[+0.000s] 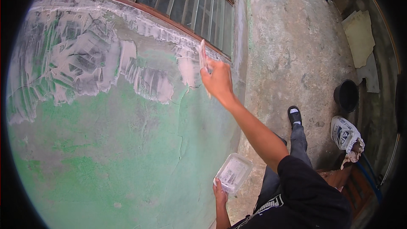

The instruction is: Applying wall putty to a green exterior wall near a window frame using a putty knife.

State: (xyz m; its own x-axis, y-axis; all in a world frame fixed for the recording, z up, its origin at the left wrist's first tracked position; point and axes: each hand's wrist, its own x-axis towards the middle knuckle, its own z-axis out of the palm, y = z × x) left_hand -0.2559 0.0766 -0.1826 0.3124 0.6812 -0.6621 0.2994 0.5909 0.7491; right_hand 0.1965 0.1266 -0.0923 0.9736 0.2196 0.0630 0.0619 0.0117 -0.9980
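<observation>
My right hand (218,79) is raised to the wall with its fingers closed around a putty knife (202,53). The blade is seen nearly edge-on, smeared pinkish white, beside a fresh patch of putty (185,70) below the window frame. Lower down, my left hand (220,193) grips the near end of a clear plastic tub (233,173), its thumb over the rim. Whitish putty coats the inside of the tub. The green wall (127,157) carries broad, streaky putty strokes (85,57) along its upper part, and a thin crack runs down below the fresh patch.
A louvred window (178,2) with a reddish-brown frame borders the coated strip. On the concrete floor (292,50) to the right stand a black bucket (346,95) and an opened white sack (345,134). Pale sheets (359,38) lean at the far right. My foot in a dark sandal (294,114) is on the floor.
</observation>
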